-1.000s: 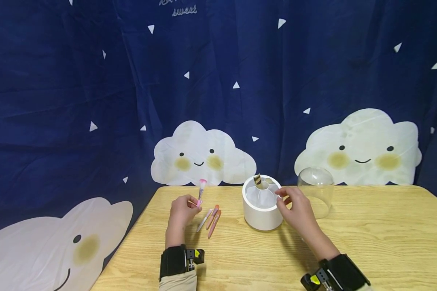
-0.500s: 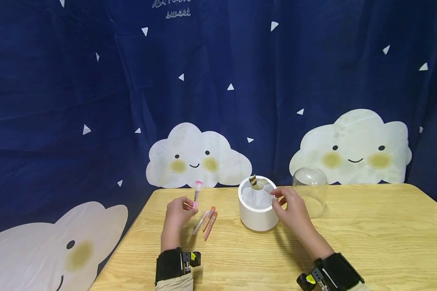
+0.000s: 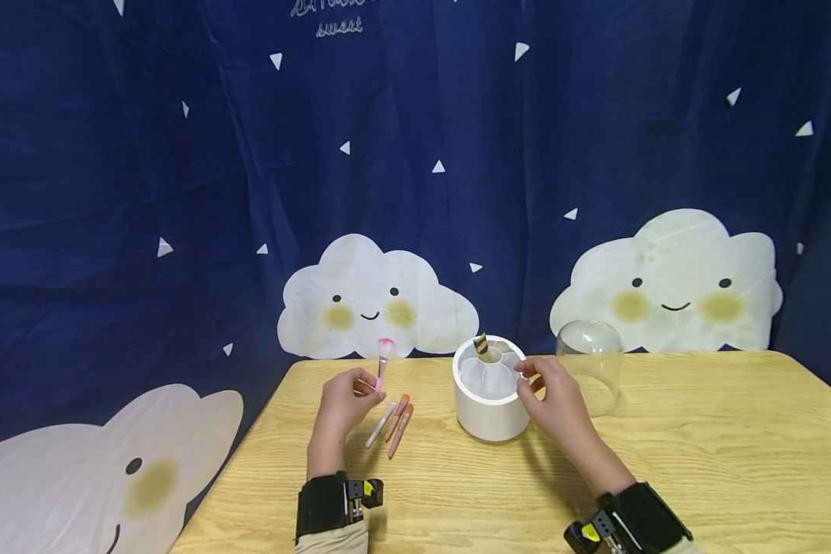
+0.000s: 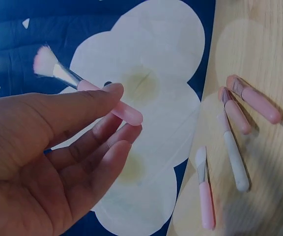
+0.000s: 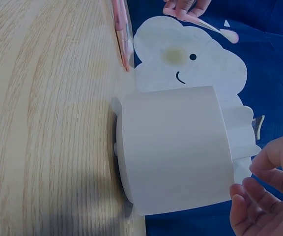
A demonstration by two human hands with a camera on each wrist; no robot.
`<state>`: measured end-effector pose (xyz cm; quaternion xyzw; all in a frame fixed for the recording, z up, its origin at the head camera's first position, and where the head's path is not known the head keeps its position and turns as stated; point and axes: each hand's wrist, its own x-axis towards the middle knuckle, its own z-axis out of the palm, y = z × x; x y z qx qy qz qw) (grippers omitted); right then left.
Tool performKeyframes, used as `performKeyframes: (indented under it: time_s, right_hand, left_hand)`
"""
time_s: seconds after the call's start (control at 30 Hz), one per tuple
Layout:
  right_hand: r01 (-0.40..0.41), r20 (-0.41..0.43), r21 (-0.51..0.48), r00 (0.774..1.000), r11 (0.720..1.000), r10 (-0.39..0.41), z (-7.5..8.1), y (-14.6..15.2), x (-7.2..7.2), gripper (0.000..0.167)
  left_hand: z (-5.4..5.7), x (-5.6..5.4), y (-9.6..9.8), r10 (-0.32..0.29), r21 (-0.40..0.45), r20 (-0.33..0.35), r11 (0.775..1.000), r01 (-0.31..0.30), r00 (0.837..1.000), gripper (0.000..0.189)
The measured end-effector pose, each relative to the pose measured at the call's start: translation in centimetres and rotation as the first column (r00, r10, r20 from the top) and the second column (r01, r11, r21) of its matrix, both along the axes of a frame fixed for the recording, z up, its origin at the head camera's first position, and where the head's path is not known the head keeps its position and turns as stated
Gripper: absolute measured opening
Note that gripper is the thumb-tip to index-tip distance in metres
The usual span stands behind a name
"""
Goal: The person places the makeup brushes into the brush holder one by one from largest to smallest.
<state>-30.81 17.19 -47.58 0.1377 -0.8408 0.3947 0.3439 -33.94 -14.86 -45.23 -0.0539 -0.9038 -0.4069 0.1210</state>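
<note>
Pinching a pink brush (image 3: 382, 371) almost upright, the left hand (image 3: 342, 400) is, in the head view, left of the white holder (image 3: 490, 419). The left wrist view shows four other brushes (image 4: 236, 160) lying on the table (image 4: 274, 29). In the right wrist view, the right hand (image 5: 269, 191) has bent fingers at the holder's top; whether they pinch it, I cannot tell.

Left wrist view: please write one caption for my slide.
A left hand pinches a pink-handled brush, while four more brushes lie on the wooden table.
</note>
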Motion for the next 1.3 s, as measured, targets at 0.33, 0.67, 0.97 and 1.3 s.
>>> performKeyframes:
  time_s: [0.33,0.67,0.97,1.3]
  right_hand:
    - [0.014,-0.017,0.008,1.0,1.0,-0.014,0.0,-0.1,0.0,0.016]
    - [0.003,-0.021,0.001,1.0,1.0,-0.003,0.1,-0.1,0.0,0.016]
    - [0.0,0.0,0.0,1.0,1.0,0.0,-0.1,-0.2,-0.1,0.016]
    - [-0.004,-0.013,0.002,1.0,1.0,0.004,-0.1,-0.2,0.1,0.017]
  left_hand:
    - [0.3,-0.1,0.7,-0.048,-0.02,-0.081,0.999,0.047,0.996,0.014]
    - [0.7,0.1,1.2,-0.014,-0.001,-0.093,1.0,0.014,0.996,0.014]
    - [1.4,0.1,2.1,-0.042,0.026,-0.112,0.999,0.045,0.993,0.013]
    - [1.9,0.3,3.2,-0.112,0.029,-0.201,0.992,0.12,0.973,0.013]
